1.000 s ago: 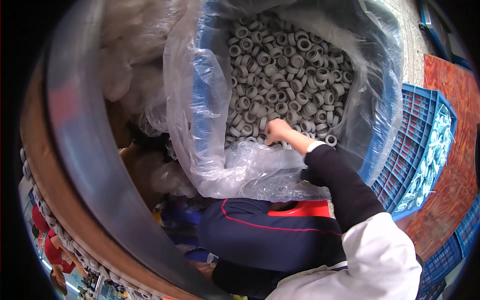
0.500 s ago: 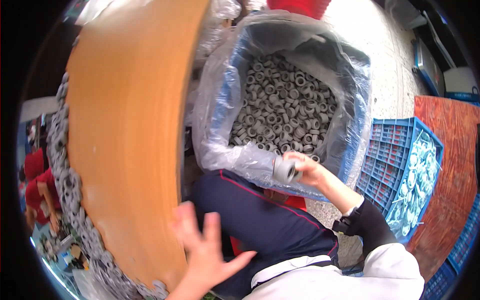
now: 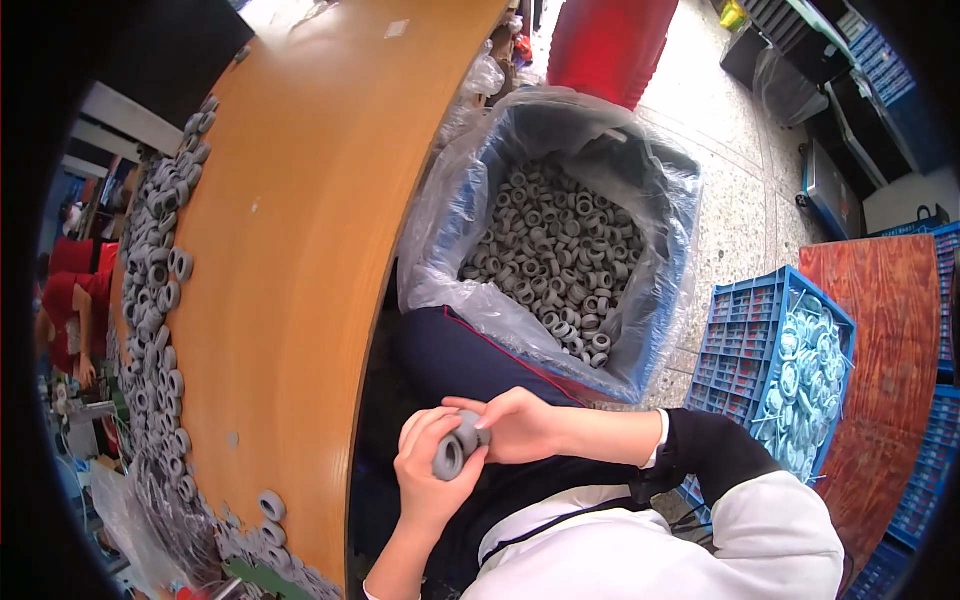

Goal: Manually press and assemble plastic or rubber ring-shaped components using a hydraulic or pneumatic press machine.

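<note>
Above my lap, my two hands meet around thick grey plastic rings that look like pipe nuts. My left hand (image 3: pixel 422 490) curls its fingers and thumb round a grey ring (image 3: pixel 449 459), whose round opening faces the lower left. My right hand (image 3: pixel 525 430) is closed from the right, its fingertips on the grey piece (image 3: pixel 474 428) just behind that ring. Whether these are two rings stacked or a single longer part, I cannot tell. Beyond my knees stands a blue bin (image 3: pixel 655 345), lined with clear plastic and holding many loose grey rings (image 3: pixel 560 250).
To my left runs a wooden table (image 3: pixel 290 250), with grey rings (image 3: pixel 160 290) heaped along its far side. At right stands a blue crate (image 3: pixel 735 335) of light-blue parts beside a reddish wooden board (image 3: pixel 870 330). A red container (image 3: pixel 610 50) is behind the bin. Another person (image 3: pixel 75 310) works beyond the table.
My right hand has come from the bin's near edge to my lap with the grey piece. My left hand, spread open before, has closed on a ring beside it. The view has shifted.
</note>
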### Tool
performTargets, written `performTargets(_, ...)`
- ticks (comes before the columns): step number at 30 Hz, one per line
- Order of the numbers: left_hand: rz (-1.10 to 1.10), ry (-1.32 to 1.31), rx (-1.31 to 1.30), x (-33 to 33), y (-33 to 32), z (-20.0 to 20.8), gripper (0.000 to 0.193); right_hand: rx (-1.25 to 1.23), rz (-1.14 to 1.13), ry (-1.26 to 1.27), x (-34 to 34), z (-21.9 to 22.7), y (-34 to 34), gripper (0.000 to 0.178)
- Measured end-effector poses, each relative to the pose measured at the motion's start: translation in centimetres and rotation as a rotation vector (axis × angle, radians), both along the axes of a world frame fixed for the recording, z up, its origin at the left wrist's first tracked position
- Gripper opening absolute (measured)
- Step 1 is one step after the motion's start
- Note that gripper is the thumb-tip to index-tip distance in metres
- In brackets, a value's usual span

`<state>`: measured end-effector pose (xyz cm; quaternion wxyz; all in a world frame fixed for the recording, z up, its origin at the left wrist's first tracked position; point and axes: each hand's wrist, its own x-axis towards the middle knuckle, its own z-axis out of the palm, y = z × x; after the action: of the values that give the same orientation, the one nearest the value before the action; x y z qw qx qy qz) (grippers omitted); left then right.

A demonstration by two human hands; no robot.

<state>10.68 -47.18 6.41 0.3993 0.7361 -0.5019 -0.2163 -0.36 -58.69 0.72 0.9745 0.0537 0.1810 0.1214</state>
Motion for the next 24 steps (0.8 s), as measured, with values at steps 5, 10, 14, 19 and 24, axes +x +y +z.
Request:
performTargets(5, 0.160, 0.198, 0.103, 0.0, 7.9, 0.0, 0.052, 0.052, 0.227, -0.169, 1.6, 0.9, 5.3, 0.029)
performTargets(10, 0.576, 0.270, -0.116, -2.8, 19.1, -0.8, 0.057, -0.107, 0.674, -0.274, 5.3, 1.7, 13.3, 0.040)
performTargets(14, 1.025, 0.301, -0.209, -7.9, 27.2, -0.6, 0.057, -0.229, 1.152, -0.428, 7.7, 3.0, 21.1, 0.073)
performTargets(19, 1.618, -0.055, 0.255, -17.6, 38.3, -8.2, 0.051, -0.689, 1.374, -0.478, 6.7, 3.3, 27.7, 0.101)
performTargets(24, 1.728, 0.045, 1.137, -28.0, 45.6, -18.4, 0.074, -0.648, 1.290, -0.749, 8.8, 3.2, 19.9, 0.086)
